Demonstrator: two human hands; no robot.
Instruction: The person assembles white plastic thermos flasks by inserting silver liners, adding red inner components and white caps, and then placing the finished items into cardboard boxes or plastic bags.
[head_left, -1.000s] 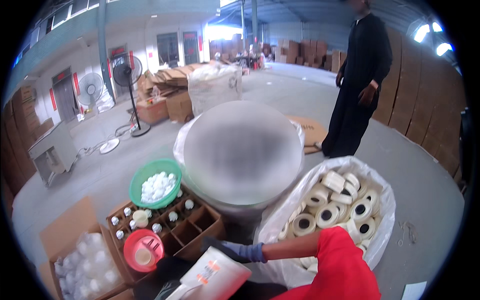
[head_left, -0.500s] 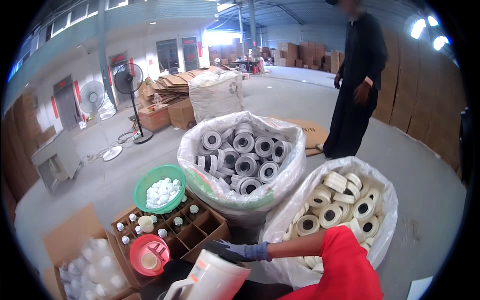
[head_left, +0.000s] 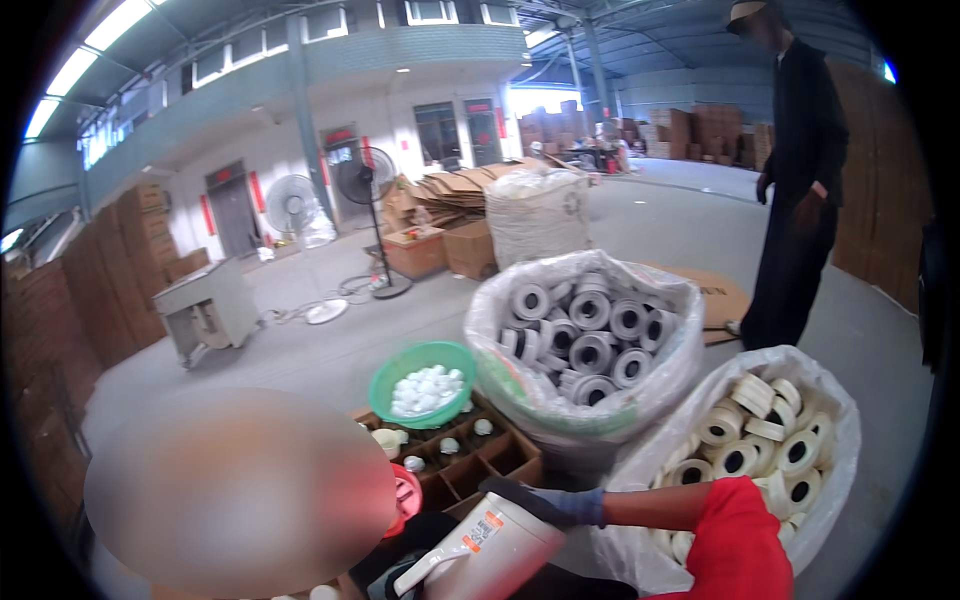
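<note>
A white plastic jug (head_left: pixel 500 555) with a side handle and an orange-and-white label lies tilted at the lower middle. My right hand (head_left: pixel 530 502), in a dark grey glove, is closed over its upper end; the bare forearm and red sleeve come in from the right. Beside the jug's handle shows a small grey-blue patch that may be my gloved left hand, but no fingers can be made out. Left of the jug is a divided carton (head_left: pixel 520 445) with white-capped bottles. A red basin (head_left: pixel 405 500) and a green basin (head_left: pixel 378 385) of small white caps rest on it.
A sack of grey ring-shaped parts (head_left: pixel 590 352) stands ahead, a sack of cream ones (head_left: pixel 735 460) at right. A person in dark clothes (head_left: pixel 800 180) stands beyond. Two fans (head_left: pixel 292 205), a desk (head_left: pixel 210 310) and stacked cardboard are farther off. A blurred patch hides the lower left.
My view has swung left and up, so everything sits farther right in it. A blurred patch now covers the lower left. My right hand stays on the jug.
</note>
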